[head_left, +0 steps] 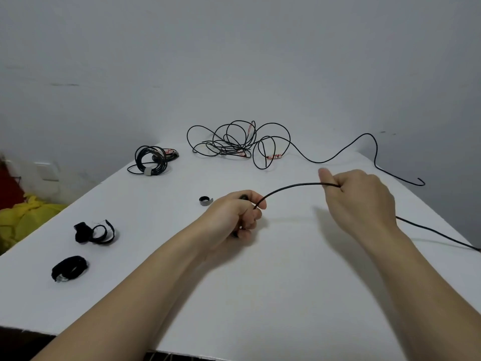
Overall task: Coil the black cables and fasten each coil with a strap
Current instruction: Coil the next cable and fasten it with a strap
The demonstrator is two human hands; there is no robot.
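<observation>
On the white table (286,282), loose tangle (239,142) far centre, the cable (289,187) I'm coiling arcs left-right between the hands, slack trailing right, left hand (234,214) fisted on its end, right hand (361,196) gripping further along, nearer the slack, 1 strapped coil (152,160) far left, 2 black straps (95,231) near left, grey strap (205,201) just beyond the left hand, nothing blocking.

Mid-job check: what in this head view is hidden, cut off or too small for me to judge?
- Head view: the end of the held cable inside the left hand, hidden by its curled fingers.
- Head view: the held cable past the right hand runs off the right frame edge; remaining length unseen.
- Head view: red-and-white labels in the loose tangle, too small to read.
</observation>
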